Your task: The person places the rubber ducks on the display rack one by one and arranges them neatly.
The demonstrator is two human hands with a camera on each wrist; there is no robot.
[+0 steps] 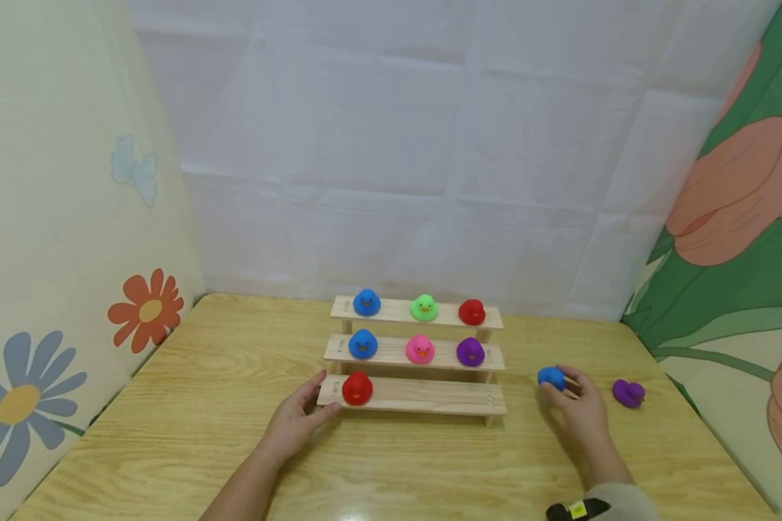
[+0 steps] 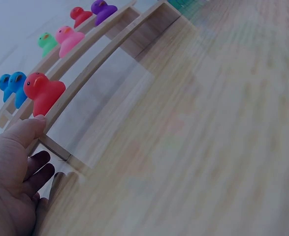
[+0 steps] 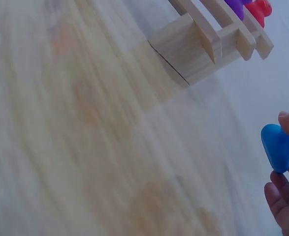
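Note:
A three-tier wooden stand (image 1: 430, 394) holds small rubber ducks. Its bottom step carries a red duck (image 1: 357, 389) at the left end. My left hand (image 1: 293, 423) grips that end of the step, thumb at the front edge beside the red duck, other fingers at the side. Off to the right of the stand, my right hand (image 1: 580, 412) pinches a blue duck (image 3: 277, 147) between thumb and fingers, over the table. Just right of this hand a purple duck (image 1: 628, 393) sits on the table.
The middle step bears blue (image 1: 363, 344), pink (image 1: 420, 349) and purple (image 1: 471, 352) ducks. On the top step are blue (image 1: 367, 302), green (image 1: 424, 308) and red (image 1: 472, 312) ones. Behind the wooden table (image 1: 169, 434) hangs a white cloth (image 1: 397, 145).

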